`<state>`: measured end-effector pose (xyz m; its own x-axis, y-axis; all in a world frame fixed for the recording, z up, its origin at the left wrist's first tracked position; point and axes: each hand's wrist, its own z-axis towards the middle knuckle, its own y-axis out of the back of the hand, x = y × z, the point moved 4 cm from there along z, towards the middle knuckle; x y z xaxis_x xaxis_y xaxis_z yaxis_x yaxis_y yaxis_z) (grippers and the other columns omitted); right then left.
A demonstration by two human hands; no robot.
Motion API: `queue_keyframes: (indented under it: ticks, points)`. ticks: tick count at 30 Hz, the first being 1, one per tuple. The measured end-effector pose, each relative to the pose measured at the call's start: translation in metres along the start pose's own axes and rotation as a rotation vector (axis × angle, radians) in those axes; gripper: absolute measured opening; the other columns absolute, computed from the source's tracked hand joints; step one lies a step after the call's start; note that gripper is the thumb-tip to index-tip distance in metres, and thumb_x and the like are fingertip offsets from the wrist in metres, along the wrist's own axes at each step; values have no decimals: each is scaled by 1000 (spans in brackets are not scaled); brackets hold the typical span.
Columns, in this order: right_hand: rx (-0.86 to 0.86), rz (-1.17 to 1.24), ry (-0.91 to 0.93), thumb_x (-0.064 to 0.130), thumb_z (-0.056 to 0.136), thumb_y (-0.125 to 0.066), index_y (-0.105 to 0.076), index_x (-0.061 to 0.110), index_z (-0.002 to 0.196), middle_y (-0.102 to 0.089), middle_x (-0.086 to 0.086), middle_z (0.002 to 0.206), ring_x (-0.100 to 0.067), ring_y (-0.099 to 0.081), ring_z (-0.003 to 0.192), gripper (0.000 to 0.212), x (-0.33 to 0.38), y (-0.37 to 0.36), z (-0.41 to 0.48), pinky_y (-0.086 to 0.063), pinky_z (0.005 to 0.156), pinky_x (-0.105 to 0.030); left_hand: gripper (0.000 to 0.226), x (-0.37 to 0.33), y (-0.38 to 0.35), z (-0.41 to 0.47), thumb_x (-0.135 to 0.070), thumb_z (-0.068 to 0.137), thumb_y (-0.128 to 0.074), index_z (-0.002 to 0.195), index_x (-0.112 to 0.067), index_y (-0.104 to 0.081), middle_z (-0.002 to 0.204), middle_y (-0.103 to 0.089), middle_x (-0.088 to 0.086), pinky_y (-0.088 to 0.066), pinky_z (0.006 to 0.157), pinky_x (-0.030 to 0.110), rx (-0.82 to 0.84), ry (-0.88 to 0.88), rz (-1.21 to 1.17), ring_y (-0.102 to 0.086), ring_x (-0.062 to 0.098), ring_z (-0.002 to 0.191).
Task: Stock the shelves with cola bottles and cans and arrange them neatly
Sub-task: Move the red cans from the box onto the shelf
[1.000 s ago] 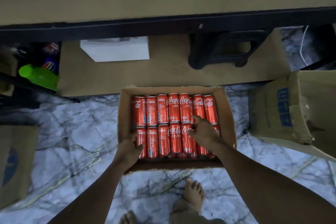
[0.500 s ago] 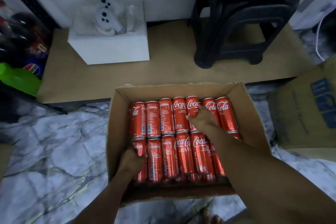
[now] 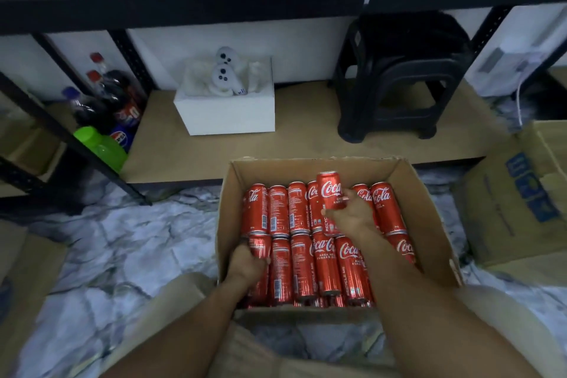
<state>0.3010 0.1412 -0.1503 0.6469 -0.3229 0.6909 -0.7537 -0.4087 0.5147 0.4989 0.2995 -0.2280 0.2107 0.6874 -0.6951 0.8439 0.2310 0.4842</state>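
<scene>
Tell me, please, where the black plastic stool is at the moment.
Head view, upper right: the black stool stands on the bottom shelf, right of the white box, beyond the carton of cans.

Dim, soft blur, wide-angle edge warp

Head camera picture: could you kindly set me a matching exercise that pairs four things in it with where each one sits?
Things:
1. raised can
2. white box
3. black stool
4. green bottle

Places:
A. on the shelf board, right of the white box
B. at the far left, beside the cola bottles
C. gripped by the right hand, above the other cans in the cardboard box
D. on the shelf board, with white controllers in it

Pairs: 1-C, 2-D, 3-A, 4-B.
</scene>
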Motion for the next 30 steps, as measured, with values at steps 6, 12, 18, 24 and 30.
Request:
queue_keyframes:
  ticks: [6, 12, 18, 24, 30]
  points:
    - [-212, 215, 236, 24, 81, -84, -48, 22, 145, -64, 6, 130, -15, -61, 119, 73, 51, 5, -60, -50, 103, -39, 69, -53, 31, -27, -17, 79, -83, 139, -27, -51, 117, -69, -11, -53, 101, 43, -43, -259, -179, -66, 8, 107]
    - [-309, 241, 461, 26, 80, -85, -46, 31, 144, -62, 13, 125, -4, -62, 107, 75, 121, 30, -107, -54, 93, -29, 71, -128, 100, -43, -6, 73, -87, 131, -34, -56, 108, -74, -13, -56, 89, 29, -10, -470, -365, -69, 1, 100]
    - [-368, 222, 747, 33, 80, -84, -44, 32, 147, -56, 16, 135, 0, -56, 117, 79, 235, 69, -154, -49, 96, -25, 71, -185, 187, -59, -1, 71, -86, 120, -42, -55, 107, -72, -13, -50, 84, 19, -77, -614, -406, -68, -1, 96]
    - [-365, 201, 918, 35, 84, -81, -41, 27, 148, -56, 8, 138, -4, -55, 113, 76, 365, 89, -157, -47, 89, -24, 69, -196, 251, -65, -1, 70, -87, 118, -39, -55, 105, -66, -19, -46, 79, 11, -201, -655, -414, -64, -8, 97]
    - [-294, 161, 879, 23, 83, -82, -43, 17, 146, -56, -4, 141, -19, -57, 123, 75, 425, 65, -108, -47, 107, -46, 77, -194, 305, -71, -4, 70, -88, 132, -32, -53, 105, -67, -19, -47, 86, 16, -294, -654, -420, -63, -13, 93]
